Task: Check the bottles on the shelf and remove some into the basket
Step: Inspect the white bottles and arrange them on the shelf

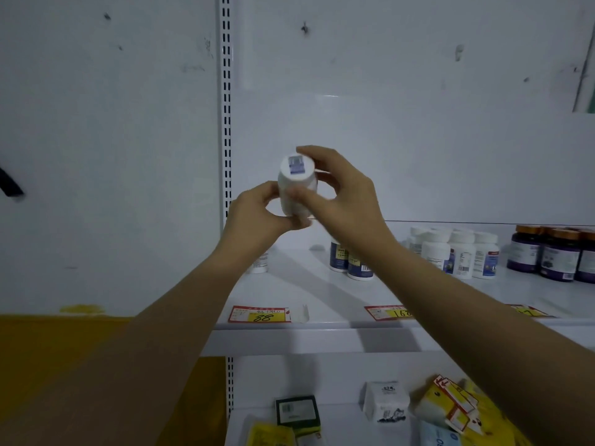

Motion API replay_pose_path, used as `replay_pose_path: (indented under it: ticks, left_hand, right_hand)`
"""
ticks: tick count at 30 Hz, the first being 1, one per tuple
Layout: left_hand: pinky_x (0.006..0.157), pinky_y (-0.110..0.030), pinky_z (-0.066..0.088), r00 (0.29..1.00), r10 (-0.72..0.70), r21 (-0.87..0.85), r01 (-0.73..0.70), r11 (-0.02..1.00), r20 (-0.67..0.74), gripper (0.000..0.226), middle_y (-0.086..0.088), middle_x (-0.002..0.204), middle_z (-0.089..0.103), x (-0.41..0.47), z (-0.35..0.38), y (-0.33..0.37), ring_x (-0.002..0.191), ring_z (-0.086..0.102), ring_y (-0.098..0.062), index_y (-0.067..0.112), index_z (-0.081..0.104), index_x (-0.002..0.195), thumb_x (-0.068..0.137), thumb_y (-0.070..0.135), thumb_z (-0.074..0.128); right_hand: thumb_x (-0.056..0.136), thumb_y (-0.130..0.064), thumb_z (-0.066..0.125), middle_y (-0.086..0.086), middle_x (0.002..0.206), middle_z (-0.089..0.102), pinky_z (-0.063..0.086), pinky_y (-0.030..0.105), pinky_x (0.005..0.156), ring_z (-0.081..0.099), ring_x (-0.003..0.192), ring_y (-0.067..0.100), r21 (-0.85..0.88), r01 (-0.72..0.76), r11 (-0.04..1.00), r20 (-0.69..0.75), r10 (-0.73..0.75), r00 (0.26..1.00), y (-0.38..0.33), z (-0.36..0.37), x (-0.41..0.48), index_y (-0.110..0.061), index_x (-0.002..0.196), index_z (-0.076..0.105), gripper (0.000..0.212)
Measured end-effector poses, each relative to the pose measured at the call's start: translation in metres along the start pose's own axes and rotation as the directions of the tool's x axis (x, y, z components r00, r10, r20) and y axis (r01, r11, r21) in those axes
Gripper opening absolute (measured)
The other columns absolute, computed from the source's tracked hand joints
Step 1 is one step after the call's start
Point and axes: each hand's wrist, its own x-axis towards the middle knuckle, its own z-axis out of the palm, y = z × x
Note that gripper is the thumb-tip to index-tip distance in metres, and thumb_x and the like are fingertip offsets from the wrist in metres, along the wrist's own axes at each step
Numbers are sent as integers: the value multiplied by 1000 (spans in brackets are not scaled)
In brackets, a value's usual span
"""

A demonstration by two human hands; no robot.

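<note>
1. Head view shows our two hands up in front of the white back wall, and both are grasping one white bottle (294, 191).
2. Our left hand (254, 214) pinches the lower end of this bottle with curled fingers and thumb.
3. Our right hand (344, 194) wraps around its side, with the index finger on the upper rim.
4. We hold the white bottle in the air above the left part of the shelf (306, 284). It is tilted so that a round end with a small blue sticker faces us.
5. Behind our left wrist, near the left edge of the shelf, stands a half-hidden bottle (259, 265).
6. Under our right wrist two blue-label bottles (351, 265) stand just beside each other.
7. Further right we see a group of white-cap bottles (463, 252), and at the right edge there are dark bottles (553, 255) with orange caps.
8. Red and yellow price tags (259, 314) lie along the front edge of the shelf.
9. On the lower shelf (341, 426) there are a dark green box (297, 410), a white box (384, 402) and yellow packs (450, 403).
</note>
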Motion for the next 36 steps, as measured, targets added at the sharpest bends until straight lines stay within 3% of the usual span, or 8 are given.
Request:
replay_pose_path:
  ticks: [3, 7, 11, 15, 18, 22, 27, 36]
  left_hand:
    - [90, -25, 44, 980, -136, -56, 145, 988, 143, 50, 11, 100, 70, 3, -3, 7, 98, 63, -7, 18, 67, 109, 64, 33, 82]
    - [94, -33, 49, 905, -248, -265, 347, 900, 345, 55, -10, 94, 73, 1, 1, 17, 93, 70, -18, 11, 62, 114, 73, 48, 69]
    - [91, -34, 52, 851, -322, -193, 428, 883, 415, 56, -12, 90, 73, -5, 7, 14, 90, 70, -20, 11, 62, 111, 76, 55, 64]
    - [80, -27, 52, 898, -370, 67, 365, 929, 239, 53, 0, 90, 69, -6, 12, 4, 83, 64, -11, 14, 63, 107, 71, 51, 72]
    - [60, -21, 43, 960, -279, 307, 260, 916, 17, 49, 7, 80, 56, -7, 15, -1, 71, 54, -6, 19, 54, 98, 68, 51, 76]
    - [61, -28, 42, 972, -192, 494, 233, 838, -133, 65, 0, 97, 58, -8, 21, -12, 83, 57, -15, 16, 48, 108, 64, 54, 78]
    - [73, -29, 41, 981, -196, 506, 164, 847, 11, 60, -3, 113, 54, -12, 8, -29, 94, 52, -16, 13, 50, 114, 73, 51, 72]
    - [105, -31, 30, 924, -345, 626, 174, 760, 163, 49, -3, 146, 40, -34, -37, -75, 132, 38, -20, 16, 40, 141, 99, 40, 38]
  right_hand:
    - [80, -19, 73, 2, 107, 70, 53, 28, 91, 67, 98, 14, 157, -315, 936, 79, 306, 949, -7, -13, 35, -12, 114, 65, 35]
    - [83, -30, 71, 14, 104, 68, 58, 32, 79, 67, 84, 22, 103, -737, 668, 288, 689, 665, -4, -21, 65, -3, 104, 63, 36]
    - [87, -33, 65, 11, 94, 64, 54, 31, 80, 64, 85, 23, -83, -848, 524, 369, 806, 463, 7, -22, 63, -1, 91, 57, 32]
    - [89, -24, 63, 10, 97, 65, 56, 32, 80, 66, 87, 23, 11, -778, 629, 387, 714, 583, 10, -19, 56, -6, 97, 59, 20]
    - [85, -37, 67, 5, 104, 69, 53, 34, 90, 65, 98, 20, -122, -580, 805, 341, 583, 737, 11, -14, 50, -8, 103, 66, 34]
    - [79, -45, 71, 4, 107, 66, 53, 35, 83, 62, 100, 21, -236, -429, 872, 256, 481, 838, 16, -2, 46, -12, 111, 66, 47]
    - [87, -26, 64, 6, 115, 60, 45, 19, 59, 55, 95, 17, -357, -340, 870, 245, 438, 865, 25, 7, 50, -9, 118, 60, 35]
    - [91, -12, 52, 13, 134, 53, 39, 28, 96, 48, 123, 27, -514, -262, 817, 376, 488, 788, 57, 40, 46, 2, 127, 53, 38]
